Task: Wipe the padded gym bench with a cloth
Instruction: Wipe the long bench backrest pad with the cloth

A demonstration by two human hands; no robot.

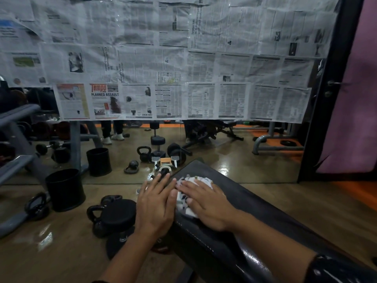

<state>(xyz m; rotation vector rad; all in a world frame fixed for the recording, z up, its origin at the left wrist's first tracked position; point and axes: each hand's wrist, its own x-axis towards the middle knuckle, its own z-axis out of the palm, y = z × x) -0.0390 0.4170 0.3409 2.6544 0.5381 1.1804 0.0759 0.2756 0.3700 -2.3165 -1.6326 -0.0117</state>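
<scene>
Right hand [208,207] lies flat, fingers straight, pressing a white patterned cloth [186,203] onto the near-left part of the dark padded gym bench [255,203]. Left hand [156,205] also flat with fingers extended, at the bench's left edge, thumb side touching the cloth; neither hand grasps anything. Floor left of bench: kettlebell [97,219], black bucket [65,189]

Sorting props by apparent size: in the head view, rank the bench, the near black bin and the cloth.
1. Dark padded gym bench
2. Black round bin
3. White patterned cloth, partly hidden under the right hand.
</scene>
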